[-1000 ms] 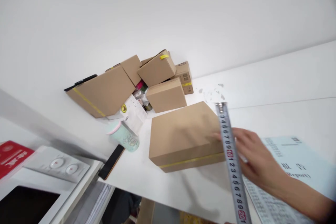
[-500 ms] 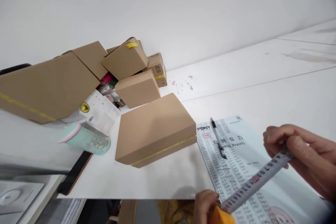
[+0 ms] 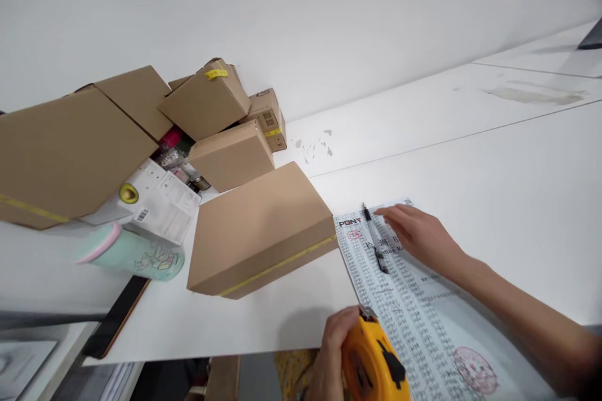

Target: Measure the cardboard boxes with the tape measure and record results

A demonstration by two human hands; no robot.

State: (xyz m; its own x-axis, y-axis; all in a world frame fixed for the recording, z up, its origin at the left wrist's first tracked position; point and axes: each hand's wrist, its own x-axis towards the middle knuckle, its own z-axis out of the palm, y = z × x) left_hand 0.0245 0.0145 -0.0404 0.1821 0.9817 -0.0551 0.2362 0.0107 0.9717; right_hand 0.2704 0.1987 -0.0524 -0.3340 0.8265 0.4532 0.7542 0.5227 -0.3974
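Observation:
My left hand [image 3: 332,351] grips a yellow tape measure [image 3: 374,363] at the table's near edge, its tape drawn in. My right hand [image 3: 418,235] reaches out over a printed report sheet [image 3: 423,319], fingers spread, fingertips close to a black pen [image 3: 375,239] lying on the sheet. It holds nothing. A flat brown cardboard box [image 3: 261,229] with a yellow tape strip lies just left of the sheet.
A pile of several cardboard boxes [image 3: 141,125] sits at the back left against the wall. A mint green cup [image 3: 129,255] lies on its side beside a white packet [image 3: 157,200]. A dark phone [image 3: 115,316] rests near the white table [image 3: 493,163] edge.
The tape has retracted into its case. My right hand let go of the tape and moved left toward the pen. The view shifted slightly to the right.

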